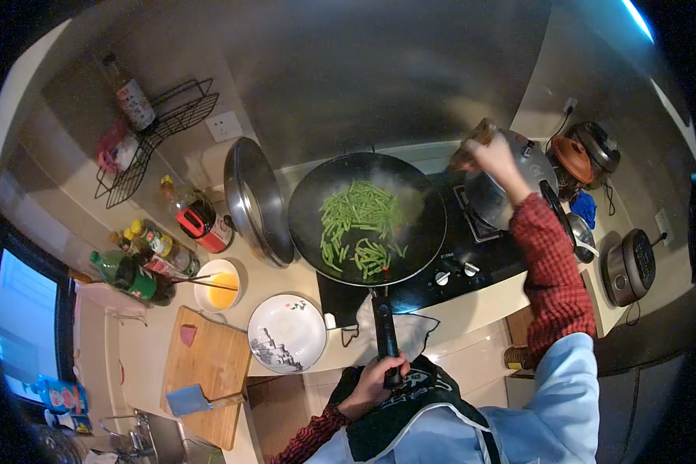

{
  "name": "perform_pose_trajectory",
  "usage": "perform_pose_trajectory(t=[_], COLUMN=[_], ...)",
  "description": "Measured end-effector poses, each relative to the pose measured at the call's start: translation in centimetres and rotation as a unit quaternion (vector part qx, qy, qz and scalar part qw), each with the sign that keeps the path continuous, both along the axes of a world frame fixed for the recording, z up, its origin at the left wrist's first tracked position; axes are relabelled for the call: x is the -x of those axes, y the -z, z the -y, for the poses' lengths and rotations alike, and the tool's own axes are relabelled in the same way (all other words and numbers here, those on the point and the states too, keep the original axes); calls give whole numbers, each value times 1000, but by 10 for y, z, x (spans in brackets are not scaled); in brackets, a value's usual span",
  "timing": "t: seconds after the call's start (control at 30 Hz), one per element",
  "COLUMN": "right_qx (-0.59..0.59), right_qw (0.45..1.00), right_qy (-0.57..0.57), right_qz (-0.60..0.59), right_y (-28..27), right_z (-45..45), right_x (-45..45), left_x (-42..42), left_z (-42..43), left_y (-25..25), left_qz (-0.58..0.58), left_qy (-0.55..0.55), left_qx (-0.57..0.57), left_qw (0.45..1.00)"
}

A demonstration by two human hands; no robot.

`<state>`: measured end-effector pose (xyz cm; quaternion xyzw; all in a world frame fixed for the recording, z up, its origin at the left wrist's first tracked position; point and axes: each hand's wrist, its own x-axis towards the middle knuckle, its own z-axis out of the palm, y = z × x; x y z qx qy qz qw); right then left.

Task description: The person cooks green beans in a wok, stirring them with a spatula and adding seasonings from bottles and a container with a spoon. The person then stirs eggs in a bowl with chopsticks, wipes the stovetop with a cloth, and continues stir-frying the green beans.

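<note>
Chopped green beans [359, 220] lie in a black wok [421, 251] on the stove. Its black handle [384, 325] points toward me, and my left hand [379, 379] is wrapped round the handle's end. My right hand [493, 153] is raised at the back right, beside a large pressure cooker [510, 185]. Its fingers are closed round a small brownish thing [483, 131], blurred and too unclear to name. A few small red bits show among the beans.
Left of the wok stand an upright lid [255, 201], a white plate [288, 334], a bowl of beaten egg [218, 284] with chopsticks, and several bottles. A cutting board [205, 363] holds a blue-bladed tool [188, 400]. Stove knobs [442, 278] and a rice cooker [630, 267] are rightward.
</note>
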<state>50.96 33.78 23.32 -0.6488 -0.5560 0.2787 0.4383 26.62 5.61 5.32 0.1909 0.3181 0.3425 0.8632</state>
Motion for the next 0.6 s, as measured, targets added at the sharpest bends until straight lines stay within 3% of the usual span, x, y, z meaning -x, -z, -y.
perform_pose_trajectory(t=[0.1, 0.3, 0.37, 0.5, 0.6], right_qx=[7, -23, -8, 38, 6], right_qw=[980, 974, 961, 962, 975], right_qy=[-55, -145, -133, -96, -104], right_qz=[-190, -175, -241, -253, -198], right_y=[49, -7, 14, 61, 43], right_z=[-2, 13, 7, 12, 24], right_x=[19, 51, 61, 46, 23], left_x=[-2, -3, -3, -3, 1], left_z=[2, 0, 0, 1, -1], left_y=[5, -14, -15, -12, -19], left_qz=[12, -3, -1, -7, -9], left_qy=[-11, -25, -28, -38, -13], left_qx=[-8, 15, 18, -4, 20], left_qw=[1000, 1000, 999, 999, 1000])
